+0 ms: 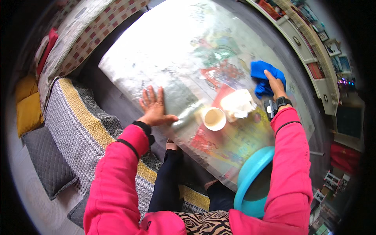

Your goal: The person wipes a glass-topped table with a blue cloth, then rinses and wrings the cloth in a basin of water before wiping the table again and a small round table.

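Note:
My right hand (275, 85) grips a bunched blue cloth (265, 72) against the right side of the table (182, 66). Over the table's near left edge, my left hand (155, 108) is spread palm down with nothing in it; whether it touches the surface I cannot tell. Between the hands stands a white cup (214, 119) with a beige inside, possibly a drink. Just right of the cup lies a crumpled white tissue or paper (238, 103). The tabletop bears a glossy clear cover over colourful scribbles and paint-like marks.
A turquoise plastic basin or bucket (255, 167) stands at the table's near right corner, partly behind my right arm. A sofa with a grey and yellow knitted throw (73, 120) is on the left. A cabinet with drawers (296, 38) runs along the right.

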{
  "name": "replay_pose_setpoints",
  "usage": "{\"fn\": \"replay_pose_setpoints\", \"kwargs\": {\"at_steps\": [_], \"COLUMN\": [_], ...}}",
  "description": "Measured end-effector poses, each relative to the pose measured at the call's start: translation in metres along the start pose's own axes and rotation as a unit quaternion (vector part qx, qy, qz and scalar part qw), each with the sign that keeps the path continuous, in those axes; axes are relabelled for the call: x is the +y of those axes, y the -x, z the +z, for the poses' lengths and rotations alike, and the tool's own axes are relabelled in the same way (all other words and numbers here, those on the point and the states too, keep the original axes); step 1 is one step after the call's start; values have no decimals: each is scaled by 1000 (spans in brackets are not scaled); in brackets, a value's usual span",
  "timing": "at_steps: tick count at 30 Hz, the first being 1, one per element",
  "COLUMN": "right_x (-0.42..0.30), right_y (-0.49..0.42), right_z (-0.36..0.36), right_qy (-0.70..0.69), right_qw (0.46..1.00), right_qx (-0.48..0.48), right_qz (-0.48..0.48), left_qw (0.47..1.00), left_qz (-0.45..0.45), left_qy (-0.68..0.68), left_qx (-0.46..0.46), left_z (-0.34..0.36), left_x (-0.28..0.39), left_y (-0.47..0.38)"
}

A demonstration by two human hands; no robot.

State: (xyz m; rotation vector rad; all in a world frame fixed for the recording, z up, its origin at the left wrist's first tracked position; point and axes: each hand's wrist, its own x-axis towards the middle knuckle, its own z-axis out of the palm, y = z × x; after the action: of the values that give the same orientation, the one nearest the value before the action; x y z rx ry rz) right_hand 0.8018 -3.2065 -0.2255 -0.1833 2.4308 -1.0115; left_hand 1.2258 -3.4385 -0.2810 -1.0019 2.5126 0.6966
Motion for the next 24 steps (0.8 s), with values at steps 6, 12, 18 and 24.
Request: {"fn": "replay_pose_setpoints", "kwargs": {"at_steps": [6, 12, 18, 24], "right_x": [-56, -164, -196, -137], "right_y": [-44, -4, 141, 20], "right_z": [108, 247, 338, 288], "right_qy": [51, 285, 388, 320], "right_qw": [997, 925, 717, 789], "right_qx": [-48, -218, -289, -167], "right_qz": [21, -123, -502, -498], "left_qw": [998, 998, 998, 994], "left_qz": [32, 17, 36, 1], "left_qy": [44, 59, 40, 112], "left_qx": [15, -19, 23, 9], "left_z": [2, -4, -6, -7], "left_x": [-3, -1, 3, 0], "left_y": [2, 3, -1, 2]}}
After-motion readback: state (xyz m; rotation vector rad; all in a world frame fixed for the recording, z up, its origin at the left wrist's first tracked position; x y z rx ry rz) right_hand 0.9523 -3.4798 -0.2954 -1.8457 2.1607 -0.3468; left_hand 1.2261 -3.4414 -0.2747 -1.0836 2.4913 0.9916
